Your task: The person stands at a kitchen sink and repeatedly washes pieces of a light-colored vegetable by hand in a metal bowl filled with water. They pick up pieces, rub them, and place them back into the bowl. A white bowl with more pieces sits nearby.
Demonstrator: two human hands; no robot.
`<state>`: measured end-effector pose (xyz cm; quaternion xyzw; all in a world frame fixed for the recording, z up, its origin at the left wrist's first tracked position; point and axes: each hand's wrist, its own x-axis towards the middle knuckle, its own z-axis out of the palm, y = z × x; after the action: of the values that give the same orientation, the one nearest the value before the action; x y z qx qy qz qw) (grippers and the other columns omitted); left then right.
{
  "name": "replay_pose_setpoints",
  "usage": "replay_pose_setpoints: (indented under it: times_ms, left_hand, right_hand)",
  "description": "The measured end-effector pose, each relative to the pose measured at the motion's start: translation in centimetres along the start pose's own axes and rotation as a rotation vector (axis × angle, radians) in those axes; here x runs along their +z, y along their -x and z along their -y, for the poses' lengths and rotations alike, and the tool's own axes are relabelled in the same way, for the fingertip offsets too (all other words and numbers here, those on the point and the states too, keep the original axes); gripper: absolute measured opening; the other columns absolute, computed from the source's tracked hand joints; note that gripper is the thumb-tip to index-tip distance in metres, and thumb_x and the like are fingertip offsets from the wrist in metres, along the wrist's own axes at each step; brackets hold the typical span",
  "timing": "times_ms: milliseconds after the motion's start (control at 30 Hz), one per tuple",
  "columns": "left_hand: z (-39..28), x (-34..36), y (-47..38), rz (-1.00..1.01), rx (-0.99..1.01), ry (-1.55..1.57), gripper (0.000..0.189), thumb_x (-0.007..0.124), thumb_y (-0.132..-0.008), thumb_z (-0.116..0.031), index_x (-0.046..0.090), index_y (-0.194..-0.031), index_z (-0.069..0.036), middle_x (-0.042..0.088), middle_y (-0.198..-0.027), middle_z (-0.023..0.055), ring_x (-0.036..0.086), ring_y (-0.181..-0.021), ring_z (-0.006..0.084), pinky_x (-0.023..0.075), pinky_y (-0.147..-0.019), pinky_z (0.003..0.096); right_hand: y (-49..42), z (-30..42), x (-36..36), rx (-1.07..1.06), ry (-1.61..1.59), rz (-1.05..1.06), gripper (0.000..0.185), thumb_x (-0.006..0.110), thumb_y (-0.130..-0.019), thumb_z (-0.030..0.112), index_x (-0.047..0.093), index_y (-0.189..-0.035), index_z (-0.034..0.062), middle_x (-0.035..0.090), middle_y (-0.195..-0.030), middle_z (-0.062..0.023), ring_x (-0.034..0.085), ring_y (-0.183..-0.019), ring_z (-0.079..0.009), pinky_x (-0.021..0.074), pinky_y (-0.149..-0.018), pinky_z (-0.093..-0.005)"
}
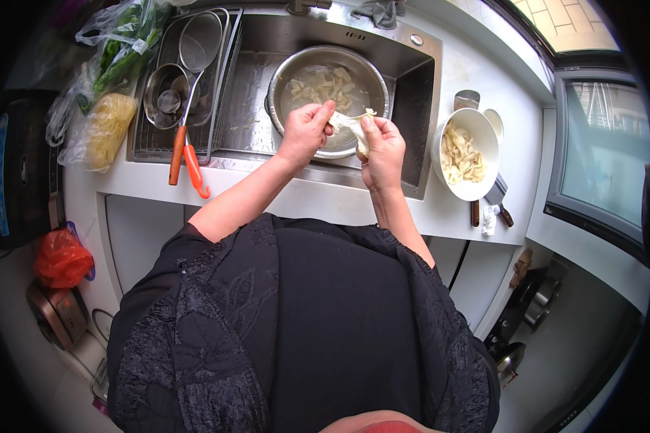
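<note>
A pale, limp strip of raw food (353, 125), perhaps offal, is stretched between my two hands. My left hand (307, 130) pinches one end between thumb and fingers; my right hand (382, 142) grips the other. Both are above the near side of a round steel basin (382, 81) standing in the sink. More pale pieces (325, 86) lie in cloudy water inside it. To the right, on the counter, a white bowl (490, 149) holds a heap of similar pieces (462, 154). What the strip is exactly, I cannot tell.
Around the basin is a steel sink (249, 124). A wire rack (216, 135) at its left holds strainers (201, 42) and a ladle (165, 97). Plastic bags of vegetables (111, 70) are further left. Beside the bowl lies a knife (499, 200); an open window (601, 151) stands beyond.
</note>
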<state>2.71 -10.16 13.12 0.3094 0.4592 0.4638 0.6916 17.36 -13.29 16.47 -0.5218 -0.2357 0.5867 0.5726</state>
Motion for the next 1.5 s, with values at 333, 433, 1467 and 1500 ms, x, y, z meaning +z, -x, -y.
replay_pose_setpoints:
  times_ms: [333, 433, 1467, 1500]
  left_hand:
    - [-1.1, -2.6, -0.6, -0.083, 0.047, -0.028, 0.015, 0.065, -0.091, -0.012, 0.070, -0.096, 0.001, 0.065, -0.081, 0.0036, 0.056, -0.067, 0.0061, 0.0493, -0.063, 0.0197]
    - [-1.7, -1.6, 0.2, 0.094, 0.177, -0.111, 0.015, 0.065, -0.091, -0.011, 0.070, -0.098, 0.001, 0.066, -0.083, 0.0050, 0.059, -0.069, 0.0076, 0.0505, -0.065, 0.0206]
    - [-0.9, -0.7, 1.1, 0.240, -0.122, 0.087, 0.021, 0.062, -0.095, -0.018, 0.066, -0.087, 0.001, 0.067, -0.079, 0.0064, 0.057, -0.063, 0.0080, 0.0478, -0.059, 0.0212]
    - [-0.9, -0.8, 1.0, 0.228, -0.095, 0.062, 0.021, 0.061, -0.094, -0.018, 0.066, -0.085, 0.001, 0.067, -0.078, 0.0066, 0.057, -0.063, 0.0081, 0.0478, -0.059, 0.0215]
  right_hand:
    - [0.2, 0.4, -1.0, 0.002, -0.002, -0.020, 0.013, 0.067, -0.090, 0.012, 0.060, -0.095, 0.0014, 0.062, -0.078, -0.0023, 0.047, -0.053, -0.0048, 0.0318, -0.040, -0.0198]
    - [0.3, 0.6, -1.2, 0.028, 0.016, 0.036, 0.013, 0.067, -0.089, 0.011, 0.061, -0.095, 0.0015, 0.062, -0.078, -0.0022, 0.045, -0.052, -0.0035, 0.0302, -0.042, -0.0185]
    - [1.2, 1.4, -2.6, 0.300, -0.056, 0.263, 0.013, 0.068, -0.087, 0.014, 0.062, -0.092, 0.0040, 0.056, -0.072, 0.0014, 0.042, -0.050, -0.0022, 0.0302, -0.041, -0.0168]
    - [1.2, 1.4, -2.7, 0.296, -0.049, 0.269, 0.013, 0.068, -0.087, 0.015, 0.062, -0.092, 0.0041, 0.056, -0.071, 0.0017, 0.042, -0.050, -0.0022, 0.0302, -0.042, -0.0168]
